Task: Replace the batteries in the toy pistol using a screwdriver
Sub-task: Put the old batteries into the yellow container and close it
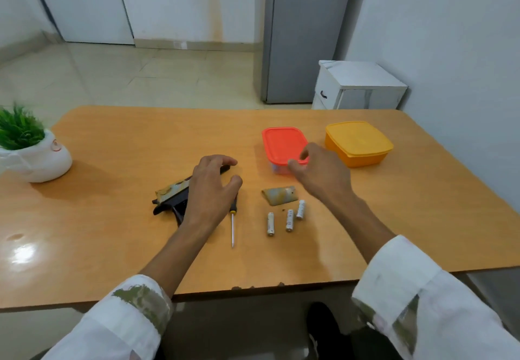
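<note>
Where the wooden table [112, 261] ends nearest the person, two white patterned sleeves [422, 297] reach over it; next, screwdriver [232, 227], lying flat, tip toward the person, handle end beside the left hand's thumb; to its right, three batteries [289, 220], loose, side by side, not touching; just beyond them, battery cover [280, 195], detached; left hand [209, 188], fingers spread and loosely curved, over toy pistol [171, 195], which lies on its side left of centre; right hand [318, 173], thumb and forefinger pinching near corner of red lid [281, 142] on a small box; yellow box [357, 142], lidded, just right of it; potted plant [28, 148], far left; white cabinet [357, 83] on the floor beyond
</note>
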